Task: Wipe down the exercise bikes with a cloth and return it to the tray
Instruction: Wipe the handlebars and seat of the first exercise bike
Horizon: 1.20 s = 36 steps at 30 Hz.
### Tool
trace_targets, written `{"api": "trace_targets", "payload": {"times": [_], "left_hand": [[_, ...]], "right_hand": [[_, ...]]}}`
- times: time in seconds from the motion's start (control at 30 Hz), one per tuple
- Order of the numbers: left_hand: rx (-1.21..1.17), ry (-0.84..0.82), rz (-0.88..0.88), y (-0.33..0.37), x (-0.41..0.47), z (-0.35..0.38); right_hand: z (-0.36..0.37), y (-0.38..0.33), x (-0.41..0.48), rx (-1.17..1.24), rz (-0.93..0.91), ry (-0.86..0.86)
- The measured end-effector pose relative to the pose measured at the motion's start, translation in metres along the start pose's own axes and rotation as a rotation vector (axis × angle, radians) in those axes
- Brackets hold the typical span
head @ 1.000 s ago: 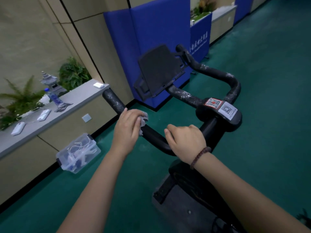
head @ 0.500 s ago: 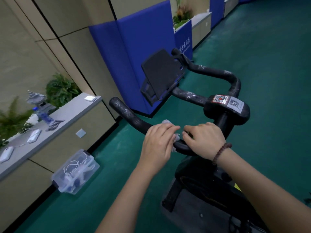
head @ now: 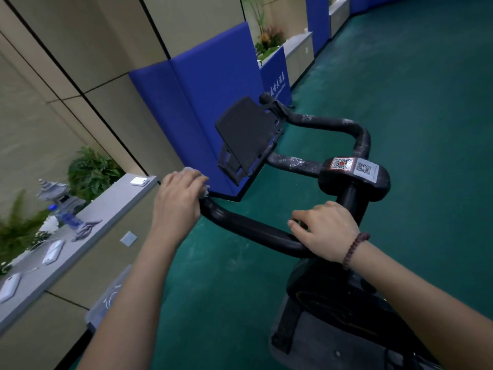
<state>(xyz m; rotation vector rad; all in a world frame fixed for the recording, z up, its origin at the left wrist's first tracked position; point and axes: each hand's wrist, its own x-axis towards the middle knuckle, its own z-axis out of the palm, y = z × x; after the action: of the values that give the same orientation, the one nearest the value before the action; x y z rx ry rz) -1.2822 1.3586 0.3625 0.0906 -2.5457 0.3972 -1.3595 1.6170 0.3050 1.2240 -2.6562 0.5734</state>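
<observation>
Green floor (head: 416, 97); cloth (head: 205, 188) under left hand (head: 178, 200) at handlebar (head: 253, 228) tip.

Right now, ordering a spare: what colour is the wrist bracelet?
Bracelet: reddish-brown beads, head view.

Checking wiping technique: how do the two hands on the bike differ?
The left hand grips a whitish cloth round the outer end of the black curved handlebar; the right hand holds no cloth, nearer the black stem. The right wrist wears a brown bead bracelet; the left is bare. Both grip that bar.
</observation>
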Motion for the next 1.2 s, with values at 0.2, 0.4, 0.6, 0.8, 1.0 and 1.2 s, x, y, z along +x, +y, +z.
{"api": "trace_targets", "payload": {"times": [0.2,0.4,0.6,0.8,1.0,1.2], "left_hand": [[-0.246,0.061,-0.207,0.032,-0.013,0.007],[-0.534,0.078,-0.291,0.092,-0.039,0.016],[-0.331,0.014,0.038,0.058,-0.034,0.014],[-0.015,0.001,0.049,0.008,-0.002,0.008],[-0.275,0.051,-0.302,-0.021,0.019,-0.003],[-0.338,0.200,-0.148,0.005,-0.002,0.006]], "right_hand": [[0.000,0.001,-0.002,-0.008,-0.004,0.020],[-0.001,0.001,-0.003,-0.004,0.009,-0.005],[-0.002,0.000,-0.002,-0.010,0.017,-0.012],[-0.001,0.000,0.000,-0.017,0.021,0.000],[-0.001,0.000,-0.001,-0.020,0.018,0.010],[0.000,0.000,-0.002,0.013,0.010,0.040]]}}
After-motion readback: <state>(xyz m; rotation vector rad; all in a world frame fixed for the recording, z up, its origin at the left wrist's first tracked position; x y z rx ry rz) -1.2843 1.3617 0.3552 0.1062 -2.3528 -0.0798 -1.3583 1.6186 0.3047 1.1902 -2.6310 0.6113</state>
